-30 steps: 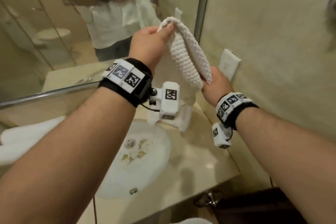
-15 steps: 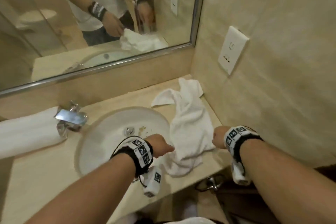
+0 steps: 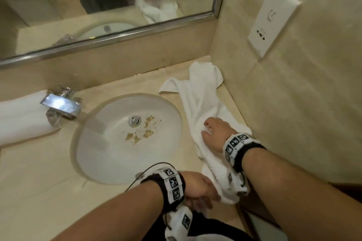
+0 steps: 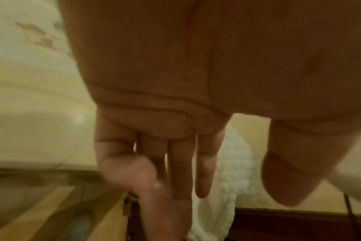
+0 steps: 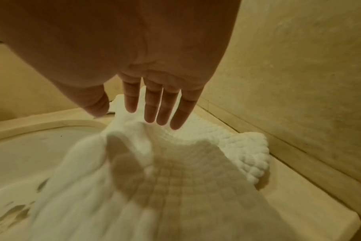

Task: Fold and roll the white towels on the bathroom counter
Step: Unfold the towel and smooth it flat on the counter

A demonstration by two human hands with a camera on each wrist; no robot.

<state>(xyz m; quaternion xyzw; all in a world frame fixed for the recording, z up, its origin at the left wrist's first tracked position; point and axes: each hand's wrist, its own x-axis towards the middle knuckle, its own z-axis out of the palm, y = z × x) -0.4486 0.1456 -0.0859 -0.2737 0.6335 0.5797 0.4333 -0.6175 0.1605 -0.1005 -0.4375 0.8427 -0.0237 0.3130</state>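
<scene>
The white waffle-weave cotton towel (image 3: 203, 107) lies crumpled on the beige stone table (image 3: 39, 178), right of the white oval sink (image 3: 109, 154), against the right wall, its near end hanging over the front edge. The right hand (image 3: 216, 134) hovers over or rests on its middle, fingers straight. The left hand (image 3: 197, 188) is at the near end, fingers relaxed, gripping nothing. To do this well, sweep both palms outward to flatten wrinkles, then square the edges before folding lengthwise.

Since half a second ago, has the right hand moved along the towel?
Yes. The right hand has gone from the counter's front edge up onto the towel, farther toward the mirror and level with the sink.
</scene>
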